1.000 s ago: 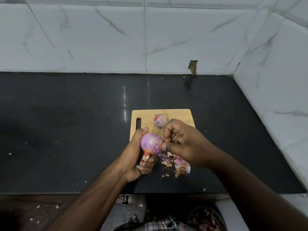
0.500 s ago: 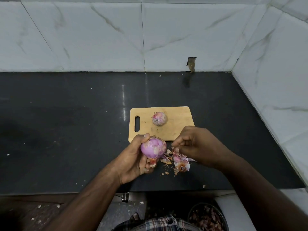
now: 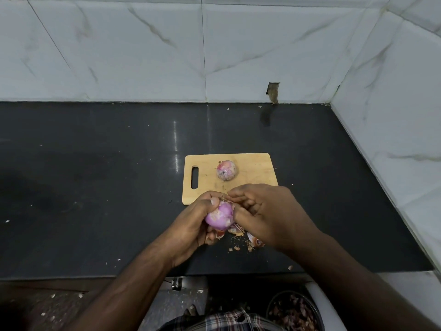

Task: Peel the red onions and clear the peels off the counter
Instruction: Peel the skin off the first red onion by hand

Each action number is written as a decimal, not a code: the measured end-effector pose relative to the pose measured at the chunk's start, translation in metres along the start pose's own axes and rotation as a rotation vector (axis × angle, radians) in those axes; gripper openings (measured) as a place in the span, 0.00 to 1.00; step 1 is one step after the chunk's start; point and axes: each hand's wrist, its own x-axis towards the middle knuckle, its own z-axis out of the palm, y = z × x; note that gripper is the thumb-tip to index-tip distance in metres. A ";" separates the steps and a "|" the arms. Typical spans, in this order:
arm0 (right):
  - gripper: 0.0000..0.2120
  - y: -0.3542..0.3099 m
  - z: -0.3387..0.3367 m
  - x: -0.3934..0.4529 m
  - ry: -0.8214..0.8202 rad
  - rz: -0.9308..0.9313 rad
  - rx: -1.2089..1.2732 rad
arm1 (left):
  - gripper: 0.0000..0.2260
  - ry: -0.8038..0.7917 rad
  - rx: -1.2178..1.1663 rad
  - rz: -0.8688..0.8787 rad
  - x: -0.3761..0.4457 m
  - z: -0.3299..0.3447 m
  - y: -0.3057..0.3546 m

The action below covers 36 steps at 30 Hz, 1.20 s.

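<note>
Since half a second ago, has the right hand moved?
Yes. The right hand moved left onto the held onion, judged against the cutting board.

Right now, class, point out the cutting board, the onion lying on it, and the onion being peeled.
cutting board point(image 3: 253, 168): head view, bare wood right of the onion.
onion on the board point(image 3: 227, 170): head view, its middle.
held onion point(image 3: 220, 215): head view, its purple side.

White marble-veined wall tiles point(image 3: 148, 48) meet a black counter point(image 3: 95, 175).

Both forearms reached forward and met. The left hand point(image 3: 191, 220) cupped an onion point(image 3: 220, 215), thumb on top; the right hand point(image 3: 267, 211) pinched at its top with curled fingers.
</note>
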 end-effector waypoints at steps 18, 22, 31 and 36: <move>0.08 0.011 0.004 -0.002 0.029 -0.070 0.042 | 0.12 0.030 0.147 0.070 -0.004 0.005 0.001; 0.11 0.015 0.001 -0.002 0.056 0.007 0.141 | 0.10 0.020 0.136 0.079 -0.006 0.007 0.002; 0.07 0.014 0.003 0.000 -0.003 -0.056 0.063 | 0.14 0.033 0.197 0.076 -0.005 0.006 -0.001; 0.09 0.015 0.002 -0.001 0.024 0.031 0.143 | 0.13 0.035 0.203 0.087 -0.004 0.006 -0.003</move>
